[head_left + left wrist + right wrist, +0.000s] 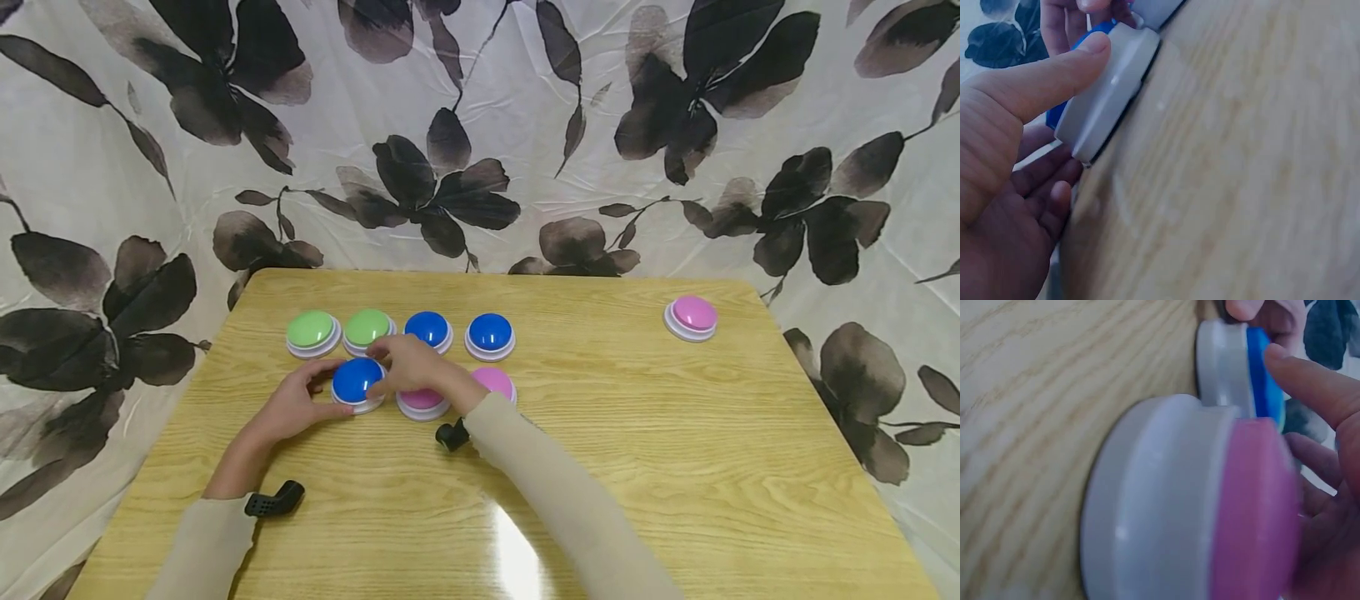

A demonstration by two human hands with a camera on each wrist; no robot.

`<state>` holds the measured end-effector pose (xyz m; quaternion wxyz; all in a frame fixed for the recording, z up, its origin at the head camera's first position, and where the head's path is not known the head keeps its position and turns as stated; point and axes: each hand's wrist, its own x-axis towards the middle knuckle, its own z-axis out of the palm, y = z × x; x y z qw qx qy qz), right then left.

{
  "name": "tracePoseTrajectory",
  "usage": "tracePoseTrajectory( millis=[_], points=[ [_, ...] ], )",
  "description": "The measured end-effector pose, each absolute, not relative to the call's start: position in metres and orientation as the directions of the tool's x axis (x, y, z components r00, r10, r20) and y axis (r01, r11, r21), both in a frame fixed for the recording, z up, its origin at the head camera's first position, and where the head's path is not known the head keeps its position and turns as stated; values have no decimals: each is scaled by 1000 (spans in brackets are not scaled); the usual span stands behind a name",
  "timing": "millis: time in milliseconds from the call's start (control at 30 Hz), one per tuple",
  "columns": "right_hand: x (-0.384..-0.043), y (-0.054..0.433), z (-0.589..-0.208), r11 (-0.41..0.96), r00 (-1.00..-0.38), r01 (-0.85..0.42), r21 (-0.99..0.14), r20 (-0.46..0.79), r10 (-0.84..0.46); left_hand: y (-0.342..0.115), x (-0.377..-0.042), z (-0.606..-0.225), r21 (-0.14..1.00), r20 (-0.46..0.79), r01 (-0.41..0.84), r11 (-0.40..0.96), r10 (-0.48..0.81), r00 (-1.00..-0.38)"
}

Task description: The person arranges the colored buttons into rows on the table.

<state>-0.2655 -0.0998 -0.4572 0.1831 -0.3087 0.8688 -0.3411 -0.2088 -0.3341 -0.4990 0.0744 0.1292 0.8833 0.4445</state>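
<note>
A blue dome push button (354,379) on a white base sits at the left of the front row on the table. My left hand (296,404) holds it from the left, thumb along the near side of the white base (1107,94) and fingers around the far side. From the right, my right hand (412,367) grips the same button, its thumb (1300,372) on the edge of the blue dome. The right hand reaches over a pink button (422,403), partly covering it. Another pink button (491,381) is partly hidden behind the right wrist.
Behind the front row stand two green buttons (310,329) and two blue buttons (491,333). A lone pink button (692,317) sits far right. The wooden table (637,433) meets a floral cloth (555,200) at its back edge.
</note>
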Motion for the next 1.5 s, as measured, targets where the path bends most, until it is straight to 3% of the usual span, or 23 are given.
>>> tracePoseTrajectory(
  millis=[267,433,667,867,1500],
  points=[
    [-267,-76,-431,532,-738,-464,-708,-23,-674,-330,-211,-483,836,-31,120,535,264,-964],
    [-270,-53,-420,497,-738,-479,-723,24,-675,-318,-214,-471,824,40,183,536,267,-963],
    [-273,-14,-413,497,-783,-443,-746,53,-619,-288,-210,-447,794,157,302,527,302,-940],
    [-277,20,-419,492,-811,-446,-747,106,-575,-272,-214,-453,795,183,339,504,333,-925],
    [-274,140,-448,597,-956,-227,-770,58,-289,-201,-216,-451,841,160,376,389,485,-860]
  ],
)
